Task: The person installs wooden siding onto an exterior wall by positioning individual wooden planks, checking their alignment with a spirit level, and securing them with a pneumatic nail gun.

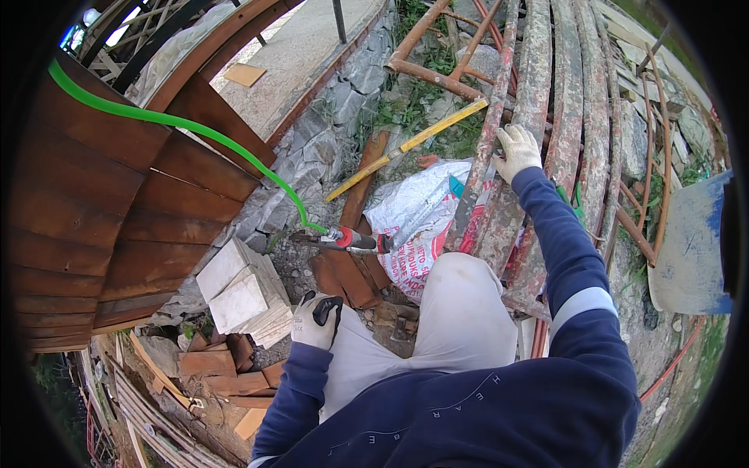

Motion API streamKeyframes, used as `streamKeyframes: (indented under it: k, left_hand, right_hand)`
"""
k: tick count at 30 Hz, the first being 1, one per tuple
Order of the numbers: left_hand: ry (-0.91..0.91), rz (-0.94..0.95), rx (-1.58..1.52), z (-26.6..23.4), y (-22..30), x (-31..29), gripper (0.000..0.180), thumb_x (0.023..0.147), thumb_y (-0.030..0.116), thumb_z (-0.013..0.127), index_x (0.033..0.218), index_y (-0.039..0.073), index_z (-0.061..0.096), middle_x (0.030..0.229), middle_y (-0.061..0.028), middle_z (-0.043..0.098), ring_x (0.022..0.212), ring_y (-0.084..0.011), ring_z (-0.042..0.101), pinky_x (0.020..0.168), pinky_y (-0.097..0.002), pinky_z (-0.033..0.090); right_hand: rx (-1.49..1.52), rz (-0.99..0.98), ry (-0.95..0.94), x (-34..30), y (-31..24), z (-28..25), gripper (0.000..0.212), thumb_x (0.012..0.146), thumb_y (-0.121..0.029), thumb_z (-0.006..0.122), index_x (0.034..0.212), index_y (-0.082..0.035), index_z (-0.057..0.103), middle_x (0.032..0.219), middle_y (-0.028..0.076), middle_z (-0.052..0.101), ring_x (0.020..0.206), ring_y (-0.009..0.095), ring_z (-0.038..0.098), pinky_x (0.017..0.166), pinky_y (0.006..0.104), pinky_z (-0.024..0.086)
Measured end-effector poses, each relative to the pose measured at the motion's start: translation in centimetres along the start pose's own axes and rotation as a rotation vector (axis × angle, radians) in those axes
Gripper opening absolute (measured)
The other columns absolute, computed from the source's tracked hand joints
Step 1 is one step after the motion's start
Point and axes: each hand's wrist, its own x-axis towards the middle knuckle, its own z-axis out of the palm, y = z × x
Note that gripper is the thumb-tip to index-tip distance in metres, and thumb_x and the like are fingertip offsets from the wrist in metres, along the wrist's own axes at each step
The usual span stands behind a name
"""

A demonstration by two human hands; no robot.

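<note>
My right hand (516,150), in a pale knit glove, lies on the weathered planks (538,86), fingers stretched out and holding nothing visible. My left hand (316,320), gloved in white, is by my left thigh with its fingers curled. Something black shows at its fingers; I cannot tell whether it is held or part of the glove. Ahead of that hand, apart from it, lies a red and grey air tool (359,240) joined to a bright green hose (211,140). Under the planks' near edge, a white woven sack (417,214) with red print lies crumpled. A yellow bar, like a spirit level (437,129), lies beyond it.
A stack of pale square tiles (246,292) stands left of the tool. Reddish-brown offcuts (238,366) lie behind it. A curved brown panelled wall (117,210) rises at left. Rusty pipe frames (437,74) lie ahead, and a blue-and-white container (690,242) is at right.
</note>
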Motion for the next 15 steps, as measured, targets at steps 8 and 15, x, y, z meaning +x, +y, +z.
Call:
streamKeyframes:
  k: [8, 15]
  left_hand:
    - [-0.116, -0.260, 0.028, -2.3, 2.9, -0.7, 0.021, 0.082, 0.012, 0.069, 0.101, 0.003, 0.072, 0.100, -0.0176, 0.071, 0.101, -0.0394, 0.066, 0.098, -0.0466, 0.049]
    - [-0.349, -0.525, 0.039, -6.6, 8.4, -0.8, 0.025, 0.083, 0.012, 0.070, 0.106, 0.002, 0.071, 0.102, -0.0179, 0.070, 0.100, -0.0372, 0.067, 0.093, -0.0428, 0.052]
  right_hand:
    - [0.027, 0.313, 0.135, 4.2, 3.1, 4.6, 0.079, 0.082, -0.036, 0.073, 0.151, -0.013, 0.042, 0.154, 0.023, 0.041, 0.145, 0.040, 0.033, 0.121, 0.0490, 0.022]
    - [-0.032, 0.346, -0.106, 7.0, 3.4, 3.7, 0.079, 0.080, -0.037, 0.074, 0.150, -0.013, 0.045, 0.158, 0.022, 0.034, 0.149, 0.040, 0.026, 0.123, 0.0526, 0.017]
